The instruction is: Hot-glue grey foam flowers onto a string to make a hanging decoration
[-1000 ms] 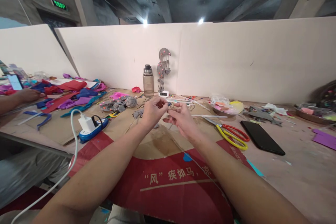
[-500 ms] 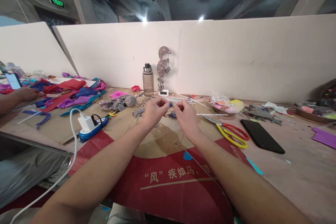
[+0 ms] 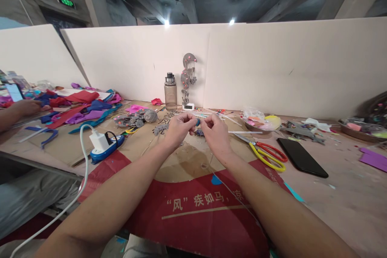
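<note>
Close together over the middle of the cardboard (image 3: 187, 165), both hands are pinched around a small dark blue piece (image 3: 198, 122). My left hand (image 3: 180, 129) grips its left side between thumb and fingers. On the other side, my right hand (image 3: 215, 132) has its fingertips closed at the piece's right edge. A thin grey string (image 3: 225, 184) hangs below my right hand and runs over the red part of the cardboard. Just behind and below the fingers lies a small dark bundle (image 3: 199, 132). The exact shape of the blue piece is too small to tell.
Scissors with red and yellow handles (image 3: 267, 155) and a black phone (image 3: 302, 157) lie right. A bottle (image 3: 171, 92) and a hanging grey ornament (image 3: 189, 74) stand behind. Left are a blue power strip (image 3: 107, 151), coloured cloth (image 3: 87, 107) and another person's hand (image 3: 27, 108).
My right hand has shifted slightly right, and more of the blue piece shows between my fingertips. The other person's hand at the left has moved a little left.
</note>
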Demonstrator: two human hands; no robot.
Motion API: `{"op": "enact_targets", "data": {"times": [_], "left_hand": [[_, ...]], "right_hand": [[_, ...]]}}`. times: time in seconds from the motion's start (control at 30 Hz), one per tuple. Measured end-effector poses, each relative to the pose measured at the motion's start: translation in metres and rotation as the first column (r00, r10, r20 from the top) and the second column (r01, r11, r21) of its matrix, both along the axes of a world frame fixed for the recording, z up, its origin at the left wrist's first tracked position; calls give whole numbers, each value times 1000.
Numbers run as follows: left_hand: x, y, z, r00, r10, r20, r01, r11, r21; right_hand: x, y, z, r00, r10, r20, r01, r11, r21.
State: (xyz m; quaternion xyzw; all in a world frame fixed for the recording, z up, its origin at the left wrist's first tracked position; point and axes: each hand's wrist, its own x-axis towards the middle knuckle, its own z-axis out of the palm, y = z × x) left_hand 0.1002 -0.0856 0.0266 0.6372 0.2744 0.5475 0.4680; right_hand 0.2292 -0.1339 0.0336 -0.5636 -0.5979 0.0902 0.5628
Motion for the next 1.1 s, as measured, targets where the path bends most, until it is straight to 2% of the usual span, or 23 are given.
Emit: {"op": "enact_targets", "data": {"times": [0.23,0.43,0.53,0.63,0.73,0.87,0.97,1.1], "left_hand": [[-1,0,5,990,-131,59,136,987,-91],[-8,6,5,970,-166,-180,159,986,-51],[-8,6,6,959,-120,-257,119,993,-22],[-7,4,6,947,-34,-320,64,994,83],[-6,3,4,924,45,-380,28,983,183],[-7,2,2,900,94,-426,3,975,222],[-7,1,4,901,141,-410,-54,975,216],[-9,7,4,920,213,-328,-146,965,218]], "right_hand": [[8,4,1,983,155,-95,-164,982,-94],[16,7,-2,996,86,-38,-90,988,-123],[20,8,-4,997,54,46,-48,990,-135],[21,8,-5,990,32,137,-14,991,-135],[18,8,-5,967,20,254,2,996,-87],[15,5,-6,922,-26,386,35,999,-17],[13,4,-8,933,19,359,-10,1000,-27],[10,4,-11,969,116,217,-102,992,-72]]}}
